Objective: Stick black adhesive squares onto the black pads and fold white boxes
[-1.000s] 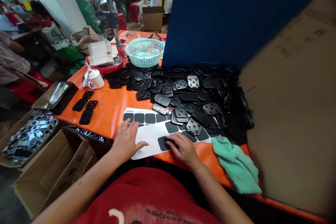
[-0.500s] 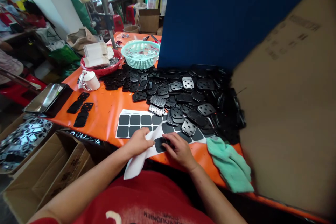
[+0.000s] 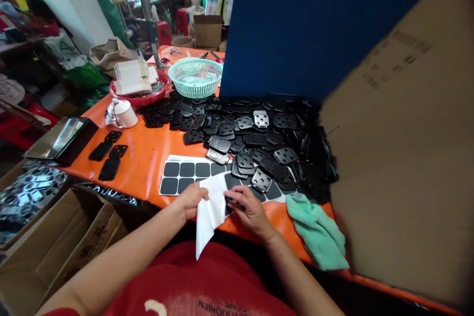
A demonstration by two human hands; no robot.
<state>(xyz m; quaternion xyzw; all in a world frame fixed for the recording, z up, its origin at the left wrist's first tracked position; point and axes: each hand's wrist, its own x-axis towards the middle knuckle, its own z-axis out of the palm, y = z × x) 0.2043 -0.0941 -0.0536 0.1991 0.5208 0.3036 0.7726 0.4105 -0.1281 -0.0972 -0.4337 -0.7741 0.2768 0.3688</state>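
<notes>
While the left hand (image 3: 192, 200) is clamped on a white sheet (image 3: 212, 203) drooping over the near edge of the worktop (image 3: 148, 158), the right hand (image 3: 248, 207) bends its fingers at a black pad (image 3: 228, 209); whether they grip it, I cannot tell. Just beyond lies a pad sheet (image 3: 187, 170), partly under heaped black plates (image 3: 255, 138). Rightward, a green cloth (image 3: 318, 232) reaches the near edge.

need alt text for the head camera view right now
A person's left hand grips a bent white sheet at the front of an orange table while the right hand is at the sheet's right side. Behind them is a heap of black plates, with a mint basket beyond and a green cloth to the right.
</notes>
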